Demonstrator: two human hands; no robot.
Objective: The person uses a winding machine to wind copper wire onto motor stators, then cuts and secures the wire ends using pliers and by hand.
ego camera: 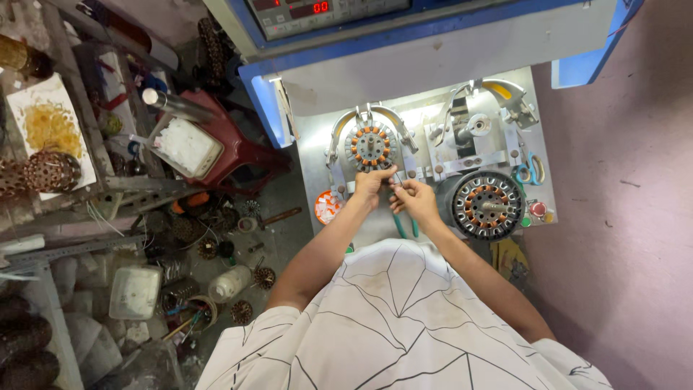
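The left hand (370, 182) has its fingertips pinched at the lower edge of the small wound motor core (369, 146), which sits clamped on the metal machine plate (317, 144). The right hand (416, 199) grips green-handled pliers (404, 225), their tip beside the left fingers. A larger core (486, 205) sits to the right, scissors (530, 172) above it.

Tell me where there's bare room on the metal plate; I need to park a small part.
Little: a bare strip of plate left of the small stator, above the orange dish. Crowded elsewhere: both hands with green-handled pliers, clamp fixture, large stator.
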